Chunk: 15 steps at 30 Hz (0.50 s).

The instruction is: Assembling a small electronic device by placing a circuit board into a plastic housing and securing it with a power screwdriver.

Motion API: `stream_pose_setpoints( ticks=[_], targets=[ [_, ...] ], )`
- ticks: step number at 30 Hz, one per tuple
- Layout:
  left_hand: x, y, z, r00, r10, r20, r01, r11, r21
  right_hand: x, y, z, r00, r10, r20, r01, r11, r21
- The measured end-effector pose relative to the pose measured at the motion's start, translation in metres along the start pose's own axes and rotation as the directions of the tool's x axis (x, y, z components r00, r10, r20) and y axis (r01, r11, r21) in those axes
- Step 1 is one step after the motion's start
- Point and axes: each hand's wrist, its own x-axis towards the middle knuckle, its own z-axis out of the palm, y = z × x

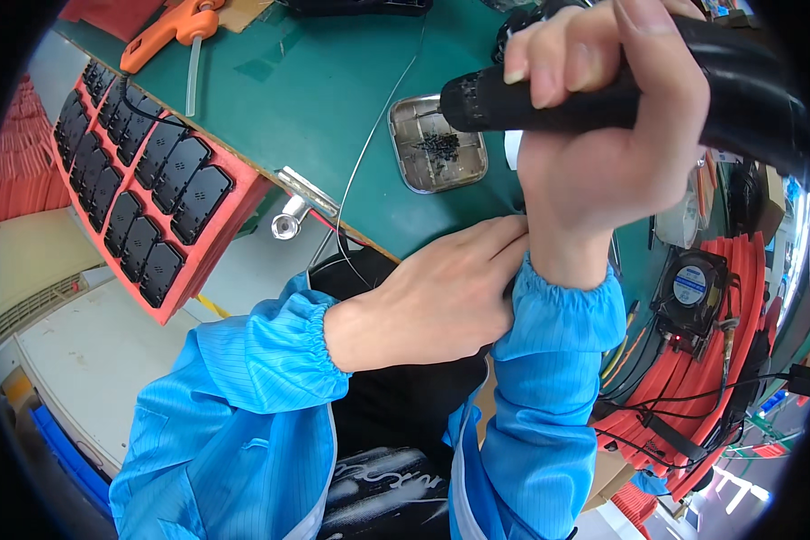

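My right hand (pixel 603 126) is wrapped round a black electric screwdriver (pixel 486 101), held nearly level with its tip pointing left. The thin bit sits above the far edge of a small metal dish (pixel 409 130). A heap of tiny black screws (pixel 438 148) lies in that dish. Below the right wrist, my left hand (pixel 441 292) is closed, its fingers together and bent. Its fingertips are hidden behind the right wrist, and a sliver of something dark shows beside them; I cannot make out what it is.
At left, black plastic housings (pixel 189 202) lie in rows on stacked red foam (pixel 234 216). An orange glue gun (pixel 166 31) rests on the green table (pixel 306 99). A metal clamp (pixel 301 202) grips the table edge. At right stand a small fan (pixel 693 288), cables and red foam sheets (pixel 666 387).
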Motion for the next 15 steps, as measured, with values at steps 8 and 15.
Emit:
stream_pose_setpoints(
  ticks=[8, 15],
  targets=[
    [0.003, 0.002, -0.002, 1.000, -0.006, 0.028, 0.006, 1.000, -0.025, -0.006, -0.006, -0.012, 0.999, -0.018, -0.033, 0.020, 0.998, 0.055],
    [0.003, 0.002, -0.009, 0.995, -0.031, 0.095, 0.032, 0.999, -0.014, -0.006, -0.016, -0.018, 0.998, -0.047, -0.042, 0.051, 0.993, 0.107]
  ],
)
